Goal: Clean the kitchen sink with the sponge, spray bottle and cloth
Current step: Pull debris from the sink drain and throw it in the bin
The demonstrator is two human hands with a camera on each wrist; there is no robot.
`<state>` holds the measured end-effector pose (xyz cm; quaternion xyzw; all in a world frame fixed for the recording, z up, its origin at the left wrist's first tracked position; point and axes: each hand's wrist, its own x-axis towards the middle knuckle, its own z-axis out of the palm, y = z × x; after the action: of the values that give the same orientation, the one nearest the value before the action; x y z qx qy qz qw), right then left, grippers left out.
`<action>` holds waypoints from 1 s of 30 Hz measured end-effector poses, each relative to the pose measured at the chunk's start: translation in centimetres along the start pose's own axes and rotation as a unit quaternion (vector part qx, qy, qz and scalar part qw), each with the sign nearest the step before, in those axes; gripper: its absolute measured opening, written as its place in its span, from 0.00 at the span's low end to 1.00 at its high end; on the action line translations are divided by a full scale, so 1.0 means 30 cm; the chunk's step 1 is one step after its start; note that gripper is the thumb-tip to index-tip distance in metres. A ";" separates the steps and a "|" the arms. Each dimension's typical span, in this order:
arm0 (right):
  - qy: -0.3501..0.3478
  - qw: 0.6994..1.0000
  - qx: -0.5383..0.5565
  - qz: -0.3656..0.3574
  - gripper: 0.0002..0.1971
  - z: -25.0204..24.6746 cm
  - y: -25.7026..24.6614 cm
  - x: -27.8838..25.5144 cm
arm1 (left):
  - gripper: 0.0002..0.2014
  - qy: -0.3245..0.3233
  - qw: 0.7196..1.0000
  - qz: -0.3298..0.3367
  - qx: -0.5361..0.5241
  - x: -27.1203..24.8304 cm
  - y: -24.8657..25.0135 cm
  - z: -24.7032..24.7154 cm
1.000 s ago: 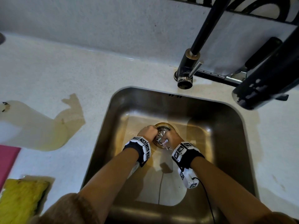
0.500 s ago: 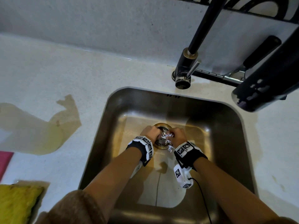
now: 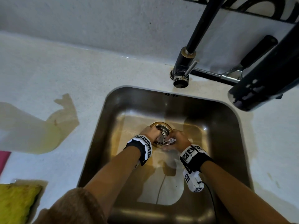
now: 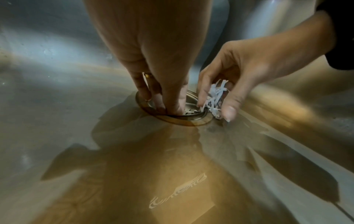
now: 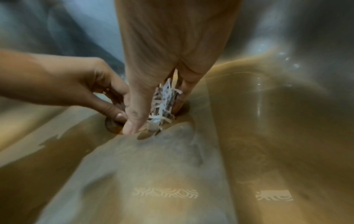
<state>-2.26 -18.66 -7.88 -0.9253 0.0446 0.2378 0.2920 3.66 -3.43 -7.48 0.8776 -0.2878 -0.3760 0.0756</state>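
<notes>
Pre-clean step: our L hand (image 3: 149, 132) fingers dig into drain strainer (image 3: 163, 129); R hand (image 3: 178, 140) beside it pinches paper shreds (image 4: 215, 98). Next, probably bin them.

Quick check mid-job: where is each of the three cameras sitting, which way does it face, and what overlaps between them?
Head: above, facing down into the sink; both forearms, left hand and right hand at the drain.
Left wrist: low in the sink, looking along the left hand at the drain; right hand enters from the right.
Right wrist: along the right hand; left hand enters from the left.
Shared: all show the paper shreds that the right hand holds.
</notes>
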 end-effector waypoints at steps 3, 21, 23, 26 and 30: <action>-0.020 0.999 -0.029 -0.012 0.25 0.010 -0.003 -0.019 | 0.10 -0.004 0.999 -0.016 -0.051 -0.002 0.000 -0.004; 0.077 0.996 0.025 0.032 0.04 0.021 0.012 0.005 | 0.11 0.028 0.914 -0.073 -0.398 -0.002 -0.015 0.003; 0.083 0.996 0.023 0.030 0.04 0.017 0.007 0.002 | 0.09 0.030 0.902 -0.087 -0.422 0.003 -0.022 0.001; 0.103 0.993 0.040 0.036 0.04 0.015 0.002 0.008 | 0.09 0.052 0.892 -0.085 -0.441 0.001 -0.027 0.000; 0.128 0.988 0.069 0.050 0.06 0.009 -0.012 0.023 | 0.08 0.097 0.891 -0.057 -0.440 0.006 -0.032 0.003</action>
<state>-1.68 -18.17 -8.21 -0.9224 0.1443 0.1285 0.3344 4.12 -2.72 -8.00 0.8014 -0.0333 -0.3807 0.4602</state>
